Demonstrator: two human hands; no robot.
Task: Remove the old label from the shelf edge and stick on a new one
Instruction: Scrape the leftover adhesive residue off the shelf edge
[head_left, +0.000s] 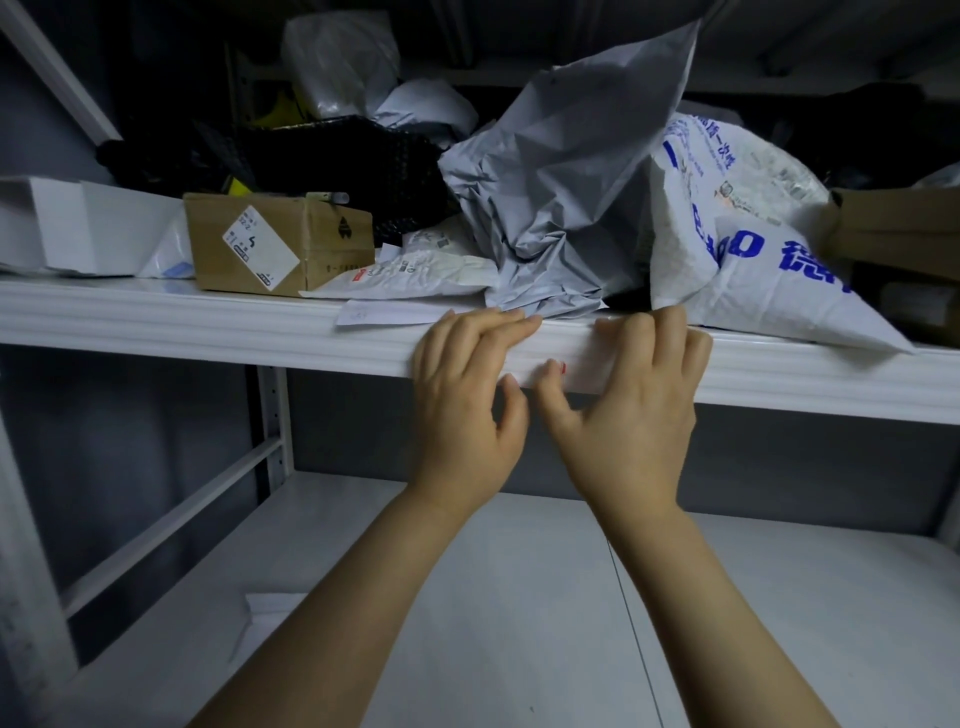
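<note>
Both hands lie released on the shelf edge (208, 332). The left hand (467, 400) rests its fingers straight along the top lip, with its thumb against the lower lip. The right hand (641, 400) drapes its fingers over the top, and its thumb presses the front face.

The label (576, 371) is a white strip on that front face between the two thumbs, under the right thumb tip. It has a small red mark that I can't read.

The cardboard box (280, 244) on the shelf has a white sticker with a handwritten "4", and the small print is too fine to read. The white sack (727, 249) carries large blue Chinese characters, partly folded away.

A crumpled grey mailer bag (561, 182) bulges over the edge just behind the fingers, touching the left fingertips. A white paper slip (384, 312) lies beside them.

Further back is a black bag (337, 156), with a white box (47, 223) at far left and a sheet of paper (270, 608) on the lower shelf (519, 597).
</note>
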